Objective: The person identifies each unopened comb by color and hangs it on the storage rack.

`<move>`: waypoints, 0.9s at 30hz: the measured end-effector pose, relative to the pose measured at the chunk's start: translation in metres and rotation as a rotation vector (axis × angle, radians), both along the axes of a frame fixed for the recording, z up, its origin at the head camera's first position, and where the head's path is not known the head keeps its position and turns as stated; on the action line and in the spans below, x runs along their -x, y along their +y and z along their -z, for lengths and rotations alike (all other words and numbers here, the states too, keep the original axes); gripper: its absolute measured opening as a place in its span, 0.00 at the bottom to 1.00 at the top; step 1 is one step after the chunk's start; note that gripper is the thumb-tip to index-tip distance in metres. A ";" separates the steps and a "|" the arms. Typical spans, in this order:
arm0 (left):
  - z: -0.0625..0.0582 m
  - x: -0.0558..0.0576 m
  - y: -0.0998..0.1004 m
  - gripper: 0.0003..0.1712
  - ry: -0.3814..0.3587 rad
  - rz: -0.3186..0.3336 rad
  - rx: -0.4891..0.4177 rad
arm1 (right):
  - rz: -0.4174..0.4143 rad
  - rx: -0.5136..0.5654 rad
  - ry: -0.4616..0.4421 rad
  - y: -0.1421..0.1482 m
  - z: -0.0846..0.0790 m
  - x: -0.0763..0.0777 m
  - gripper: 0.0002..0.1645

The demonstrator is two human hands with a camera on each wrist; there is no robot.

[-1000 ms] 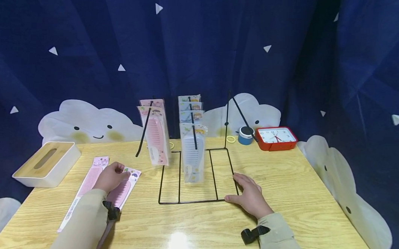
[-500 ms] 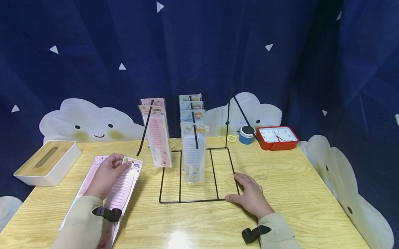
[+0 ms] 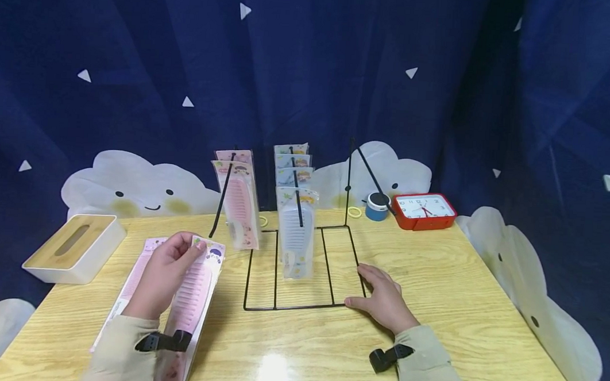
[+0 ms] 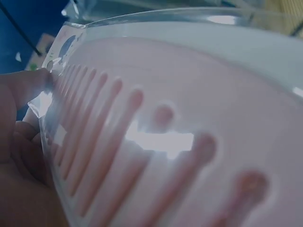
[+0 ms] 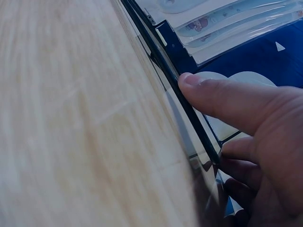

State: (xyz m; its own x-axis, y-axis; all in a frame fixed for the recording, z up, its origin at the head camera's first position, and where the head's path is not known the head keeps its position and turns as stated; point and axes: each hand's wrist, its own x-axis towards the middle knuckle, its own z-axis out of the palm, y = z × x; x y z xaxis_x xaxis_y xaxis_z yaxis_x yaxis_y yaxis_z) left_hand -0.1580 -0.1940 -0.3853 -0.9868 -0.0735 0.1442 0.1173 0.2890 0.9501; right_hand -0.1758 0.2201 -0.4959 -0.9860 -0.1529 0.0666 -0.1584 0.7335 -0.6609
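Observation:
Between thumb and fingers, my left hand point(image 3: 163, 275) pinches the top corner of a pink comb point(image 3: 196, 294) in a clear-fronted package, tilted with its top raised. Its wide teeth fill the left wrist view, where the thumb is on the package edge. A second packaged pink comb point(image 3: 133, 285) lies on the table, partly hidden by that hand. My right hand point(image 3: 384, 301) holds the front right corner of a black wire display rack point(image 3: 304, 307), thumb against the front bar point(image 5: 189, 111). Packaged pink combs point(image 3: 239, 204) hang from its left hook, several pale blue ones point(image 3: 296, 236) from the middle hook.
The rack's right hook point(image 3: 370, 174) slants forward. Behind it are a blue jar point(image 3: 376, 211), a yellow ring point(image 3: 354, 212) and a red clock point(image 3: 423, 212). A tissue box point(image 3: 76, 250) stands at the table's left edge. A dark blue curtain point(image 3: 311, 70) closes off the back.
My left hand has lifted the top of the packaged pink comb and brought it slightly right and toward me. The right hand stays at the rack corner. The hanging pink combs swing slightly.

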 end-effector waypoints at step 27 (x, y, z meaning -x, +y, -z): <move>-0.061 -0.059 0.050 0.04 0.358 0.047 -0.220 | -0.007 0.003 0.003 0.000 -0.001 0.000 0.53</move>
State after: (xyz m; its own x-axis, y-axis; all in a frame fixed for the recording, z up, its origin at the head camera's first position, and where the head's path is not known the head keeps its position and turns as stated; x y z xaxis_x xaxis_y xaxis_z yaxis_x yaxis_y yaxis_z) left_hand -0.0990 -0.1442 -0.3247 -0.8803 -0.0971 0.4644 0.4593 0.0707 0.8854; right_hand -0.1754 0.2204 -0.4953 -0.9847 -0.1598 0.0699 -0.1655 0.7302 -0.6628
